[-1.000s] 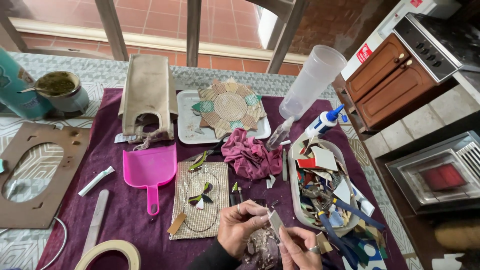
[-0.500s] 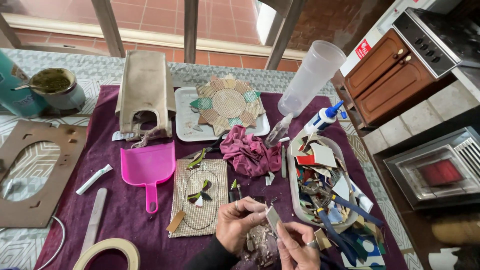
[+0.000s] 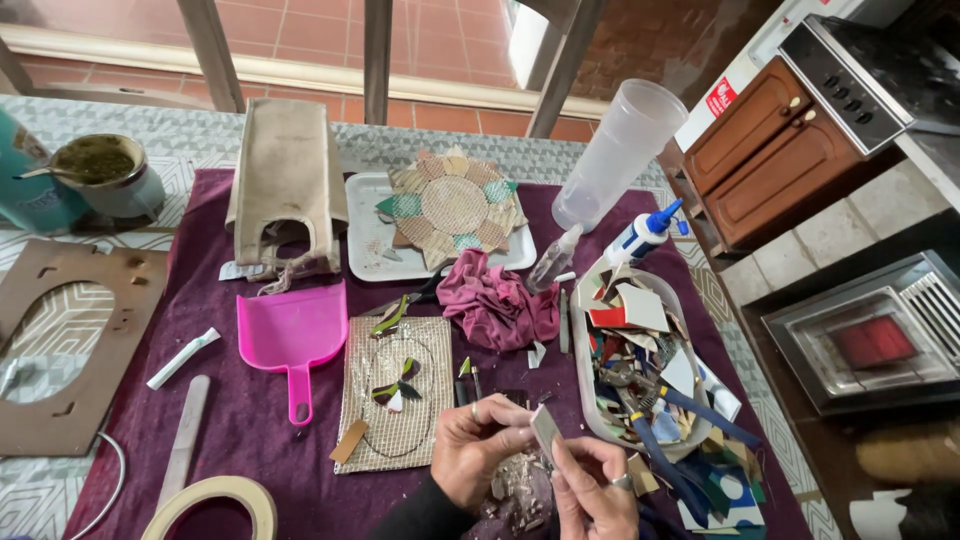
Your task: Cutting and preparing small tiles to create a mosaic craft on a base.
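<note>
Cloth (image 3: 230, 440), purple, covers most of the table under everything I see. Brown board (image 3: 60, 350) with an oval cutout lies at the left edge, half off the cloth. Beige bag (image 3: 287, 180) lies flat at the top, just beside a white tray (image 3: 365, 235) carrying a star-shaped mosaic (image 3: 452, 205). Clear plastic cup (image 3: 620, 150) stands upside down right of the tray, glue bottle (image 3: 640, 238) with blue cap just below it. Oval dish (image 3: 590, 380) on the right is piled with coloured tile scraps. Pink dustpan (image 3: 292, 335) sits mid-table, handle toward me, next to a mesh sheet (image 3: 395, 395) with a small wire-outlined pattern on it. Crumpled pink rag (image 3: 495, 305) lies between tray and mesh. Tape roll (image 3: 215, 505) at the bottom left, partly cut off. My left hand (image 3: 480, 450) and right hand (image 3: 595, 490) meet at the bottom centre, over a small heap of chips (image 3: 515, 485). Both are closed in a fingertip pinch on one small pale tile piece (image 3: 545, 430), held edge-up between them, clear of the cloth, just left of the dish. Ring on each hand.
</note>
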